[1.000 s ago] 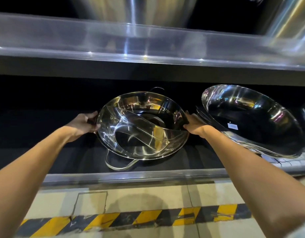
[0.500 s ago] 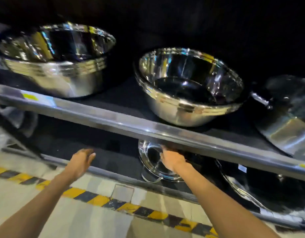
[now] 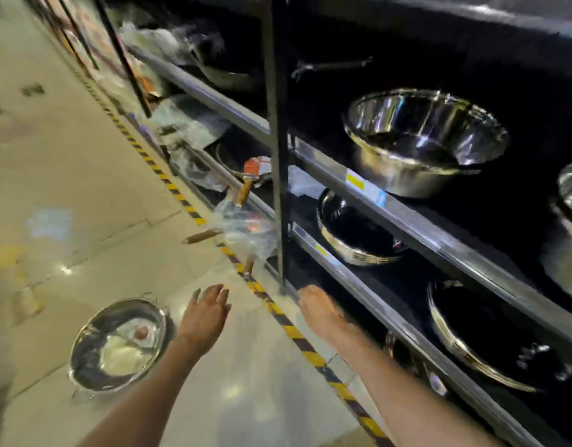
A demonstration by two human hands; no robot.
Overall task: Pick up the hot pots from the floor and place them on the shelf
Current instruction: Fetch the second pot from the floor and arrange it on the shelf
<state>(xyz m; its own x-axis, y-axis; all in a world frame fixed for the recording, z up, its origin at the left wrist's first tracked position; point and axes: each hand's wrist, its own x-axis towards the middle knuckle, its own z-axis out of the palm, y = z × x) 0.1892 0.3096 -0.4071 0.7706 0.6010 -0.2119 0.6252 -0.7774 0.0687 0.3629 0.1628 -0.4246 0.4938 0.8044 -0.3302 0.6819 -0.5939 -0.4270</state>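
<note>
A shiny divided steel hot pot (image 3: 117, 345) with thin wire handles sits on the tiled floor at the lower left. My left hand (image 3: 205, 312) hovers just to its right, fingers spread and holding nothing. My right hand (image 3: 320, 312) is held out near the front rail of the bottom shelf (image 3: 352, 285), also empty with fingers apart. The rim of another steel pot (image 3: 404, 350) shows on the bottom shelf, just behind my right forearm.
The dark shelf unit runs along the right with a black upright post (image 3: 278, 140). Steel bowls (image 3: 423, 140) stand on upper levels, a wide pan (image 3: 484, 343) on a lower one. Plastic-wrapped pans with wooden handles (image 3: 242, 227) jut over the yellow-black floor tape (image 3: 294, 330).
Both hands let go of the divided pot on the bottom shelf and drew back. The view swung left, bringing the floor and another divided pot into sight.
</note>
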